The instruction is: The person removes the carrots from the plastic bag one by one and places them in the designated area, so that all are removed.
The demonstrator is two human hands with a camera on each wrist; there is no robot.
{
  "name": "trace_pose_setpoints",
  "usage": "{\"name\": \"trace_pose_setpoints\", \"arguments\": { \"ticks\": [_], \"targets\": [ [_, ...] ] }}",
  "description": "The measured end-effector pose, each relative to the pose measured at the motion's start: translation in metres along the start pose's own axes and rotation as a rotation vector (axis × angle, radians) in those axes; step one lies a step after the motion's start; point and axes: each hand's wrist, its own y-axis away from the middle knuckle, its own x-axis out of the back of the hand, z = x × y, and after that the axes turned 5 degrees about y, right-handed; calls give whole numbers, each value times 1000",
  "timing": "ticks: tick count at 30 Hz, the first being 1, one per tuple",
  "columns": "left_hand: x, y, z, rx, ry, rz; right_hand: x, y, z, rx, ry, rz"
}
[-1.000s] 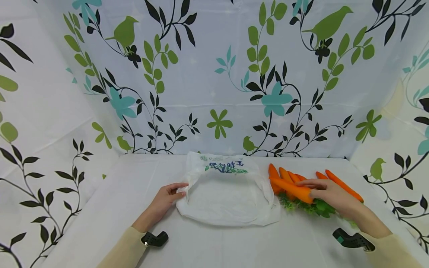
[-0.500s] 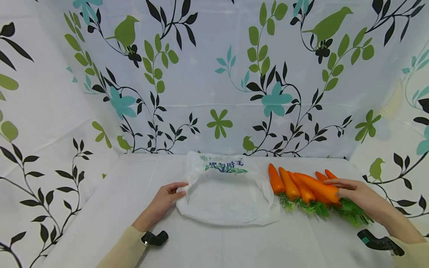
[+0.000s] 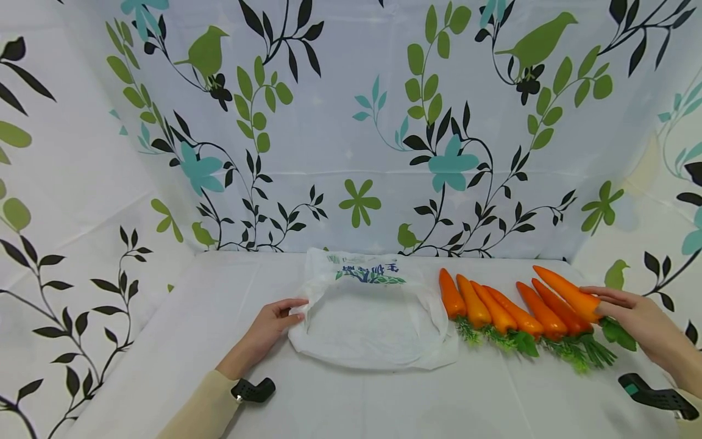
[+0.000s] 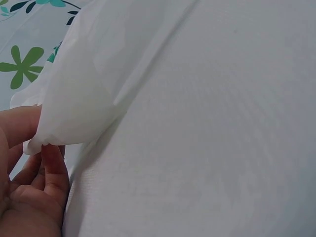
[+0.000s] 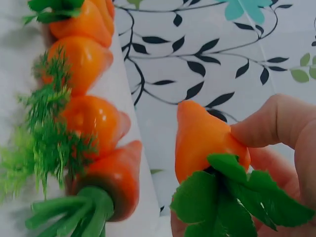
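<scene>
A white plastic bag (image 3: 373, 326) with blue and green print lies mouth-open on the table. At its left edge my left hand (image 3: 269, 329) pinches the rim; the left wrist view shows the thin film (image 4: 81, 106) between thumb and fingers. My right hand (image 3: 638, 320) holds a carrot (image 3: 567, 292) by its thick end, at the right end of a row of carrots (image 3: 496, 311). Seen from the right wrist, thumb and fingers grip this carrot (image 5: 202, 140), its broad green leaves (image 5: 222, 197) hanging toward the camera. It appears raised above the table.
Several orange carrots with green tops lie side by side right of the bag, tips pointing away. The white table (image 3: 340, 405) ends at a patterned curtain (image 3: 351, 122) behind, with similar cloth on both sides. A black strap device (image 3: 253, 391) sits on each wrist.
My right hand has moved rightward with the carrot, from beside the bag, across the row, to its right end. The left hand and bag have stayed in place.
</scene>
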Motion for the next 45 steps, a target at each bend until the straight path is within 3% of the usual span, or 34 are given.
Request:
{"name": "trace_pose_setpoints", "arguments": {
  "ticks": [5,10,19,29,41,45],
  "targets": [
    [-1,0,2,2,-1,5,1,-7,16,-62,64,121],
    [-2,-1,3,7,2,10,0,-12,33,-93,84,171],
    [-2,-1,5,0,-1,27,-5,-13,51,-103,56,125],
    [-1,-2,15,-15,-11,-10,-15,-18,70,-105,40,91],
    [1,-4,11,-43,-145,-13,-19,-14,72,-117,88,67],
    [2,-4,12,-59,-181,-21,-19,-12,72,-117,161,94]
  ]
}}
